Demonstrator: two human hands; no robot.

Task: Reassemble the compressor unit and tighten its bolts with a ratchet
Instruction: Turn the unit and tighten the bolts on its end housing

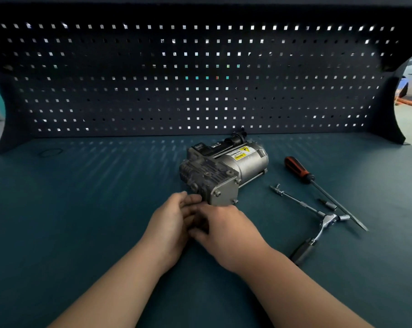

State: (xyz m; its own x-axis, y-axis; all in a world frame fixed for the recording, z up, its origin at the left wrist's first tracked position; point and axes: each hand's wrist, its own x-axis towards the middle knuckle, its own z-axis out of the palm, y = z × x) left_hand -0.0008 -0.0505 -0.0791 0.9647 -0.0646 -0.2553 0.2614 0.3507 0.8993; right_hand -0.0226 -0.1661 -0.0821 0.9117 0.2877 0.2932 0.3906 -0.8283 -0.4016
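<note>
Teal bench top (82, 197), dark pegboard (129, 91) dotted with a grid of square holes, silver-grey compressor (223, 171) wearing a yellow label (244, 153) (black print), screwdriver handle (297, 169) orange and black.

The compressor (223, 171) is grey metal, dull and rough at the blocky end and smoother on the round body. Its yellow sticker (244, 153) looks a bit shiny. The ratchet (318, 233) is bright, shiny metal. The screwdriver handle (297, 170) is smooth orange and black plastic. The bench (82, 197) top is matt blue-green. The back wall (129, 79) is dark and matt.
</note>
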